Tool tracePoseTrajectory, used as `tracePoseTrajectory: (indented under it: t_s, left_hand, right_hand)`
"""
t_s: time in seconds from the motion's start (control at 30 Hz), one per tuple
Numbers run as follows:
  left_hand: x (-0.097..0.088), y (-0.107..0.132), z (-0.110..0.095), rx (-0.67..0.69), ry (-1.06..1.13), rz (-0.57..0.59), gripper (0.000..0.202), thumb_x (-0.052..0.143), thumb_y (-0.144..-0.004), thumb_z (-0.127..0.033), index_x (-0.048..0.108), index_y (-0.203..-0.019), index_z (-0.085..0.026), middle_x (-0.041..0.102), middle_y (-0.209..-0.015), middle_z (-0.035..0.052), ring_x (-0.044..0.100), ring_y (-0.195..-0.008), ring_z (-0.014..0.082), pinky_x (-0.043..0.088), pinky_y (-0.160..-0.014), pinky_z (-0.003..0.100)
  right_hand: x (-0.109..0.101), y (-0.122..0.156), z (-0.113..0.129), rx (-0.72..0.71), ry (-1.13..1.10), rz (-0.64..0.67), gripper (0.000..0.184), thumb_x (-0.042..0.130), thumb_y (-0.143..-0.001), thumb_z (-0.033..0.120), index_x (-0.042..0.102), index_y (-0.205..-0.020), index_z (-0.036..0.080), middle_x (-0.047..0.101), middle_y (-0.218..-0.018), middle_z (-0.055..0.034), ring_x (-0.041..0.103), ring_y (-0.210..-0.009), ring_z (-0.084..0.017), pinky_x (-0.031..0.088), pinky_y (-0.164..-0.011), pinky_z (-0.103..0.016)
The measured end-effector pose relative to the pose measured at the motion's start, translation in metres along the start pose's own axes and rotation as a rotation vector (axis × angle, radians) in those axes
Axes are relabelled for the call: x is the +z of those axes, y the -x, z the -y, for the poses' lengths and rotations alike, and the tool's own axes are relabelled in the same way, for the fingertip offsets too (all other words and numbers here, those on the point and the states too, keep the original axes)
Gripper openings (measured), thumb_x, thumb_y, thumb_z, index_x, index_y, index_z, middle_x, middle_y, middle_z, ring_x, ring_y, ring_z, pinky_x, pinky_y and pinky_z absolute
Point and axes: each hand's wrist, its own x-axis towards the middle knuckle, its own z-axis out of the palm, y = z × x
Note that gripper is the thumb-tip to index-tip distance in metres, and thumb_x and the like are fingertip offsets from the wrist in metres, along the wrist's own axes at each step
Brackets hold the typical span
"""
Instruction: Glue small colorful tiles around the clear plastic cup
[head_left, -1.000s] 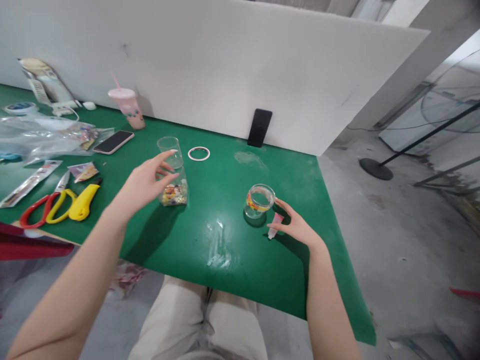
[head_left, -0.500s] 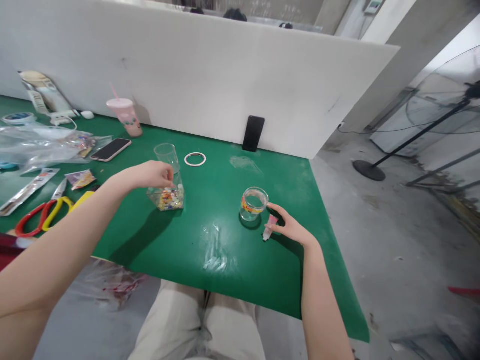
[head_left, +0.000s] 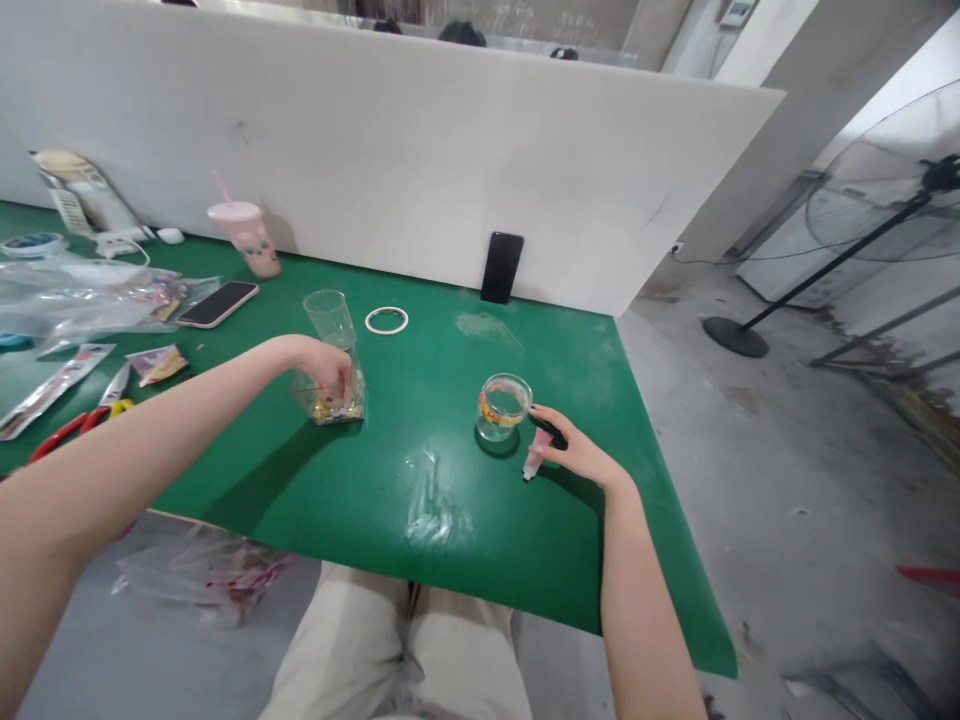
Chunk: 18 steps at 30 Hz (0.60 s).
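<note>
My left hand [head_left: 328, 366] reaches down into a clear open container [head_left: 330, 398] that holds small coloured pieces; its fingertips are inside, curled together, and what they pinch is hidden. Just behind it stands an empty clear plastic cup [head_left: 328, 316]. My right hand [head_left: 576, 450] rests on the green table [head_left: 420, 470], fingers closed around a small pink tube [head_left: 535, 454]. Left of that hand stands a short clear jar [head_left: 502, 407] with a coloured band around it.
A white ring [head_left: 386, 320] lies behind the cup. A black phone [head_left: 501, 267] leans on the white partition. At the left are a pink drink cup [head_left: 247, 238], a flat phone [head_left: 217, 303], plastic bags [head_left: 82, 295], and red and yellow scissors [head_left: 71, 428]. A plastic smear [head_left: 435, 505] marks the table front.
My left hand was open above the container, then closed and dipped down into it. My right hand stayed by the jar with the pink tube.
</note>
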Motion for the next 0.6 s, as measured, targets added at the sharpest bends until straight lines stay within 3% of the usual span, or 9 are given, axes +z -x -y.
tracePoseTrajectory:
  t_s: [0.1, 0.17, 0.33, 0.6]
  left_hand:
    - [-0.001, -0.002, -0.003, -0.119, -0.285, 0.360, 0.018, 0.060, -0.041, -0.011, 0.070, -0.054, -0.017, 0.068, -0.056, 0.0092, 0.062, -0.053, 0.0232, 0.048, -0.049, 0.029]
    - [-0.001, -0.004, -0.004, -0.133, -0.440, 0.477, 0.024, 0.059, -0.046, -0.014, 0.073, -0.066, -0.016, 0.070, -0.066, 0.0103, 0.064, -0.062, 0.0227, 0.048, -0.053, 0.026]
    - [0.001, -0.008, 0.003, -0.113, -0.502, 0.515, 0.027, 0.058, -0.051, -0.018, 0.072, -0.074, -0.013, 0.071, -0.079, 0.0126, 0.063, -0.072, 0.0229, 0.048, -0.059, 0.026]
    - [0.001, -0.007, 0.007, -0.126, -0.482, 0.528, 0.028, 0.062, -0.051, -0.019, 0.071, -0.077, -0.013, 0.071, -0.077, 0.0106, 0.063, -0.072, 0.0225, 0.049, -0.064, 0.029]
  right_hand:
    - [0.000, -0.001, -0.003, -0.008, 0.006, 0.003, 0.065, 0.066, -0.073, 0.051, 0.049, -0.131, 0.026, 0.039, -0.146, -0.0091, 0.036, -0.135, -0.025, 0.026, -0.113, -0.043]
    - [0.000, -0.001, -0.004, -0.009, 0.015, 0.009, 0.065, 0.066, -0.073, 0.052, 0.048, -0.131, 0.027, 0.039, -0.146, -0.0085, 0.035, -0.136, -0.025, 0.026, -0.114, -0.043]
    - [0.000, -0.001, -0.005, -0.007, 0.032, 0.019, 0.066, 0.065, -0.074, 0.053, 0.047, -0.132, 0.025, 0.037, -0.147, -0.0096, 0.033, -0.137, -0.025, 0.024, -0.115, -0.044]
    - [0.001, -0.001, -0.007, -0.024, 0.031, 0.008, 0.065, 0.063, -0.075, 0.054, 0.048, -0.131, 0.027, 0.038, -0.146, -0.0088, 0.034, -0.137, -0.026, 0.024, -0.115, -0.045]
